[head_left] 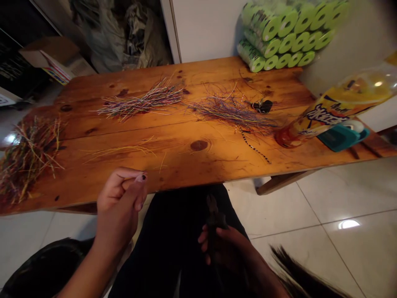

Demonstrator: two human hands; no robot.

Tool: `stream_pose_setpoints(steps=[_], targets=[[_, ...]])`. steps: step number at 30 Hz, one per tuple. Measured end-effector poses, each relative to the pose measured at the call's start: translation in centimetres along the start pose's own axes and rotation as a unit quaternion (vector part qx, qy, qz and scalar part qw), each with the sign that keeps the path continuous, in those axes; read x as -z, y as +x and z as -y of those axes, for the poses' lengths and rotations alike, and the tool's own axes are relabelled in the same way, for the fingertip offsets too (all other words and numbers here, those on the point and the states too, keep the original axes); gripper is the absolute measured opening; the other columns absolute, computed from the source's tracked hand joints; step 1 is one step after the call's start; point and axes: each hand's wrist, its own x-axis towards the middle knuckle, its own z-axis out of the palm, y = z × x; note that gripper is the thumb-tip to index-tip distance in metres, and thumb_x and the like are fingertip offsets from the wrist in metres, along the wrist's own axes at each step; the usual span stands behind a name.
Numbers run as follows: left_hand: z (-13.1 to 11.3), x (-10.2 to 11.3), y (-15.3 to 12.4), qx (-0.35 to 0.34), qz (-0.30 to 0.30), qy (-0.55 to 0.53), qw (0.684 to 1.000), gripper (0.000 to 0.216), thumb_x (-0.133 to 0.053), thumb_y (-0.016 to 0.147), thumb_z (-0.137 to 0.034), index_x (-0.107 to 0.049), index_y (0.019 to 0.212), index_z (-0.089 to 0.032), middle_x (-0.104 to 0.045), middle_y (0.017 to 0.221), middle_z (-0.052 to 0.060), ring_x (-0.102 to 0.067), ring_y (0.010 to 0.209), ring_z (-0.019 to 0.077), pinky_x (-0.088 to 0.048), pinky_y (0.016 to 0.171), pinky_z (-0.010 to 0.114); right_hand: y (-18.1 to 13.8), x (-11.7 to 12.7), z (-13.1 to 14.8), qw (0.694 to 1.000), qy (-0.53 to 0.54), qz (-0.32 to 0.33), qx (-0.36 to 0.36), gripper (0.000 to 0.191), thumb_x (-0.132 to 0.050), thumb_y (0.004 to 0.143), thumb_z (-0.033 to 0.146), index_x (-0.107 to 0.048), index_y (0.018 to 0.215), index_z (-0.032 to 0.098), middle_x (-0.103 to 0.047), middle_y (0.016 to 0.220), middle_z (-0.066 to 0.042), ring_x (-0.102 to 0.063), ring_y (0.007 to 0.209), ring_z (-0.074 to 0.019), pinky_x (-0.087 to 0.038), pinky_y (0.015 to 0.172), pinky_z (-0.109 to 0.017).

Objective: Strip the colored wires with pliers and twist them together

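My left hand (122, 198) is raised at the near edge of the wooden table (192, 161), its fingers pinched together on a thin wire I can barely make out. My right hand (221, 244) rests low over my dark-clothed lap, closed around small dark pliers (214, 215) whose jaws point up toward the table. Several piles of thin coloured wires lie on the table: one at the left end (26, 157), one at the back middle (142, 101), one to the right of middle (232, 109). A few loose yellow strands (120, 150) lie in front of my left hand.
A plastic bottle with a yellow label (335, 111) lies at the right end, beside a teal object (341, 136). A small dark item (263, 106) sits near the right pile. Green rolls (285, 33) are stacked at the back right. White tiled floor (325, 215) lies below.
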Motion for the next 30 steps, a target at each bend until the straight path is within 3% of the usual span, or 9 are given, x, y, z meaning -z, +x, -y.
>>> stream_pose_setpoints(steps=[6, 11, 15, 20, 30], targets=[[2.0, 0.7, -0.7, 0.032, -0.004, 0.008, 0.999, 0.007, -0.061, 0.07, -0.019, -0.057, 0.07, -0.025, -0.039, 0.041, -0.007, -0.029, 0.038, 0.0074, -0.02, 0.04, 0.023, -0.7, -0.8, -0.7, 0.994, -0.026, -0.065, 0.089, 0.03, -0.061, 0.077, 0.031, -0.061, 0.1, 0.012, -0.065, 0.099, -0.014, -0.06, 0.085, -0.0216, -0.046, 0.073, -0.038], [4.3, 1.8, -1.0, 0.013, 0.027, 0.036, 0.999, 0.005, -0.062, 0.073, -0.026, -0.057, 0.074, -0.023, -0.04, 0.039, -0.008, -0.035, 0.038, 0.0079, -0.024, 0.041, 0.022, -1.1, -1.7, -0.3, 0.991, -0.009, -0.06, 0.119, 0.046, -0.049, 0.08, 0.052, -0.058, 0.108, 0.017, -0.062, 0.109, -0.013, -0.056, 0.096, -0.0255, -0.045, 0.079, -0.045], [5.2, 2.4, -1.0, -0.002, 0.033, 0.05, 0.998, 0.006, -0.059, 0.076, -0.027, -0.057, 0.077, -0.022, -0.041, 0.041, -0.009, -0.037, 0.041, 0.0076, -0.028, 0.045, 0.021, -0.9, -3.4, 1.4, 0.983, -0.106, -0.094, 0.118, 0.047, -0.044, 0.082, 0.054, -0.058, 0.108, 0.017, -0.063, 0.108, -0.012, -0.058, 0.087, -0.0209, -0.046, 0.073, -0.037], [5.2, 2.2, -1.0, -0.001, 0.041, 0.056, 0.998, 0.01, -0.057, 0.077, -0.032, -0.057, 0.078, -0.022, -0.042, 0.045, -0.008, -0.04, 0.043, 0.0086, -0.031, 0.048, 0.021, -0.3, -5.9, 3.7, 0.95, -0.267, -0.138, 0.087, 0.046, -0.045, 0.082, 0.053, -0.058, 0.106, 0.016, -0.063, 0.107, -0.011, -0.06, 0.085, -0.0213, -0.048, 0.072, -0.036], [5.0, 2.4, -0.5, -0.004, 0.038, 0.044, 0.998, 0.01, -0.056, 0.077, -0.033, -0.057, 0.079, -0.023, -0.044, 0.049, -0.008, -0.042, 0.045, 0.0087, -0.033, 0.048, 0.021, 1.6, -6.8, 5.6, 0.921, -0.362, -0.127, 0.063, 0.044, -0.046, 0.081, 0.053, -0.059, 0.1, 0.016, -0.065, 0.098, -0.01, -0.061, 0.075, -0.0184, -0.051, 0.059, -0.031]])
